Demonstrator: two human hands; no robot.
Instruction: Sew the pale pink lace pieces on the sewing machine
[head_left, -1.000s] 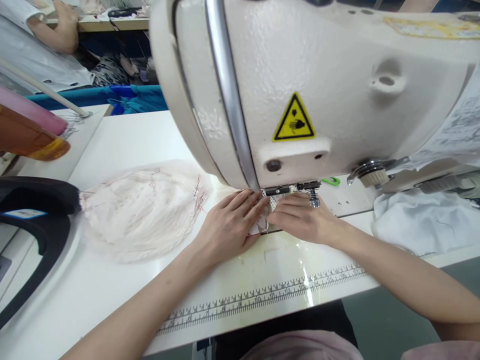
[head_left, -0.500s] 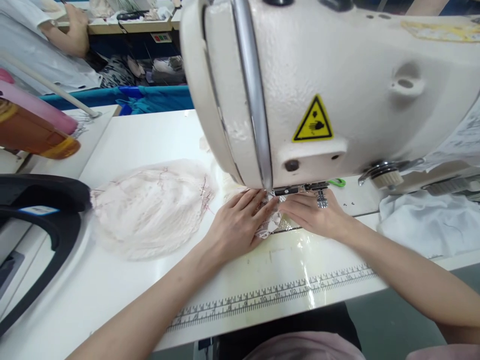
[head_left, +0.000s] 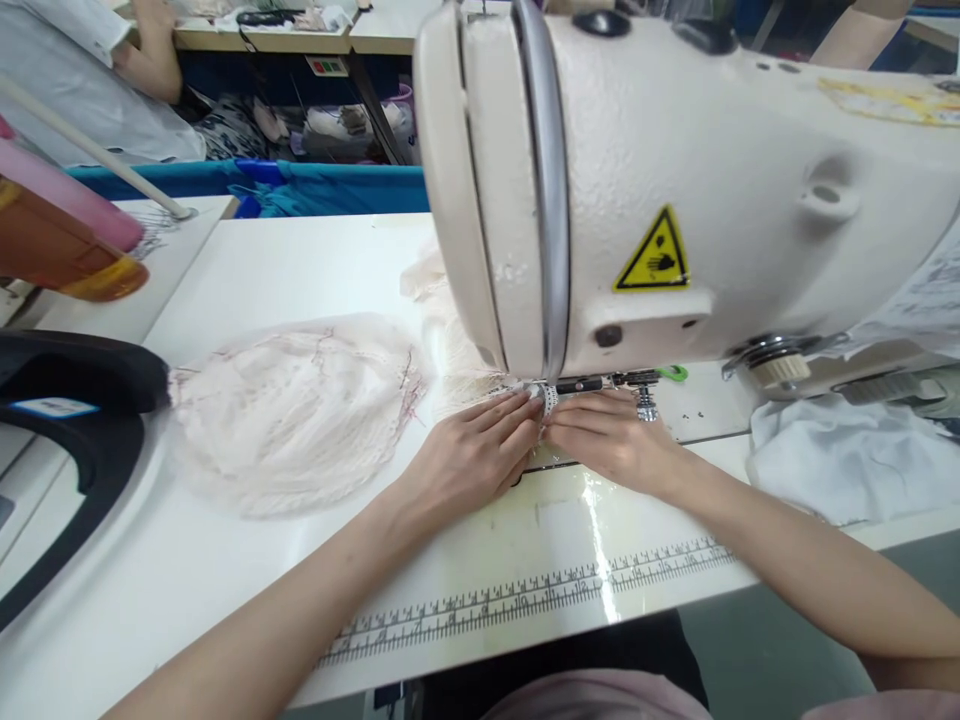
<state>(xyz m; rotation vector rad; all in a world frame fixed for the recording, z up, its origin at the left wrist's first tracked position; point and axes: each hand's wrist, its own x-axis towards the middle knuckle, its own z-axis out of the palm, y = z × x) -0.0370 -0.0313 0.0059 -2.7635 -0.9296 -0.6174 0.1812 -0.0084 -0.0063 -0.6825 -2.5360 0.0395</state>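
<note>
Under the head of a white sewing machine, a piece of pale lace fabric lies at the presser foot. My left hand is on the left of the lace, fingers together and thumb tucked in, gripping its edge. From the right, my right hand pinches the same lace close to the foot, with its fingertips almost meeting the left ones. More of this cream fabric spreads behind my left hand. The needle tip and much of the lace are hidden by my fingers and the machine.
A round bundle of sheer pale cloth lies left of my hands, against a black curved device. White cloth rests at right. A ruler strip runs along the front edge. Bottles and another person's arm are at upper left.
My hands have come closer together at the foot. The lace flap that showed between them is now mostly covered. The view has shifted, so more cream fabric shows behind the needle area.
</note>
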